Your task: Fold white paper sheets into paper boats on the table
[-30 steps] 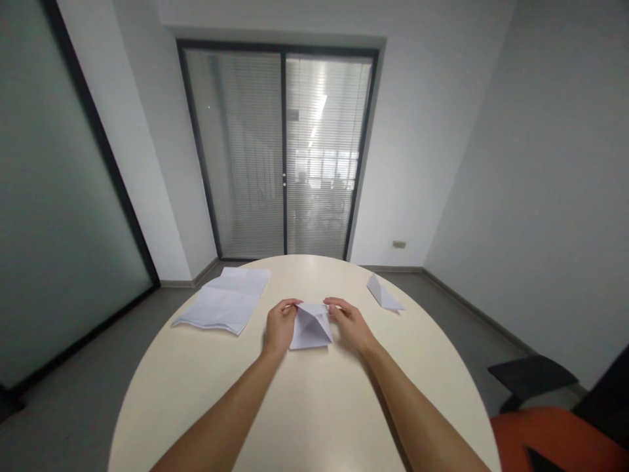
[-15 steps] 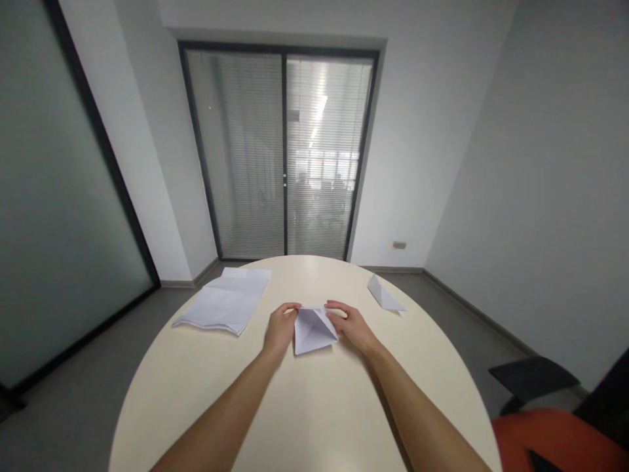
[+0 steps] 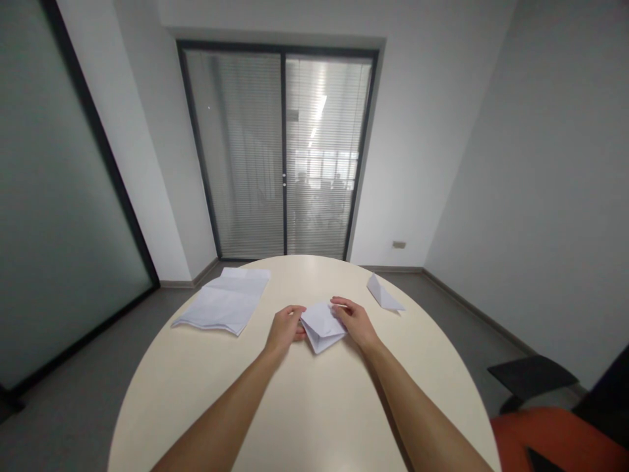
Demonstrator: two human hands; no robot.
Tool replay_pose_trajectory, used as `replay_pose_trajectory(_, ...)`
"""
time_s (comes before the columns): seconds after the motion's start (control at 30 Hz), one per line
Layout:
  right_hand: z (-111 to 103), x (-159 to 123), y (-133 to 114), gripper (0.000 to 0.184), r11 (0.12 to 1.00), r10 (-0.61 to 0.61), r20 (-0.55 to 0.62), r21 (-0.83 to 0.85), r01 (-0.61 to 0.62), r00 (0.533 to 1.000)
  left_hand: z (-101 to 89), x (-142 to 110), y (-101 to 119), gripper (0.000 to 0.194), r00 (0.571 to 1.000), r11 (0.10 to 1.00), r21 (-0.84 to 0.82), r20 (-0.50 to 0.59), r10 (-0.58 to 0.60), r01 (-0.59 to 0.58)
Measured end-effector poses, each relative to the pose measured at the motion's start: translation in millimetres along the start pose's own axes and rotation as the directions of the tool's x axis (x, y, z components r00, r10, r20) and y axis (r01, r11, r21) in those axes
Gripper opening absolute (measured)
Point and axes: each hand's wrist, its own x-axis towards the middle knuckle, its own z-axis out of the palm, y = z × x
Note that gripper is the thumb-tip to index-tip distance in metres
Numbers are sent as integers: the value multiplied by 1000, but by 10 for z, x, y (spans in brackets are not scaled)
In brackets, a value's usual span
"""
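Between your two hands, near the middle of the round, cream-coloured surface (image 3: 314, 413), you have a small, folded white paper piece (image 3: 322, 321), crisply creased, with a broad flat panel on top and shaded, slanting folds along its near side. One corner points towards you, slightly left of centre; it looks about as deep as it is wide, so you cannot pick out a clear long axis. Your left hand (image 3: 284, 330) has its fingers clamped on the left corner; your right hand (image 3: 358, 322) has its fingers touching the right edge, but you cannot tell whether they pinch it. Open room lies between your forearms and beyond the piece to the far rim. A stack of large white paper sheets (image 3: 226, 299) reaches the left rim, and a white folded paper triangle (image 3: 384, 295) lies near the right rim, well apart from your right hand.
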Motion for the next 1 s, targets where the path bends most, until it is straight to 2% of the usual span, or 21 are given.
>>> replay_pose_trajectory(0.07, -3, -30, -75, 44, 989, -125, -21, -78, 123, 992, 0, -2, 8, 22, 1000, 1000, 10, -20, 14, -14)
replay_pose_trajectory(0.17, -2, -108, -211, 43, 953, -245, 37, -173, 248, 969, -6, -2, 13, 21, 998, 1000, 0, -68, 16, -16)
replay_pose_trajectory(0.27, 19, -190, -296, 42, 872, -362, 200, -273, 407, 910, -18, 7, 8, 21, 995, 998, -53, -99, 9, -14)
replay_pose_trajectory(0.43, 96, -264, -309, 71, 721, -371, 447, -414, 556, 814, -29, 34, -6, 25, 994, 987, -158, -110, 19, -37)
replay_pose_trajectory(0.53, 130, -263, -294, 78, 687, -373, 474, -437, 580, 798, -22, 46, -15, 26, 994, 984, -179, -112, -5, -15)
replay_pose_trajectory(0.7, 114, -220, -241, 57, 668, -430, 425, -444, 597, 797, -6, 48, -45, 24, 998, 982, -188, -68, 9, -22)
replay_pose_trajectory(0.83, 80, -194, -206, 47, 694, -429, 372, -448, 564, 823, -3, 49, -56, 25, 998, 984, -176, -65, -16, 5)
replay_pose_trajectory(1.0, 72, -187, -194, 44, 722, -398, 360, -444, 530, 844, 0, 61, -77, 34, 999, 987, -158, -52, -16, 8)
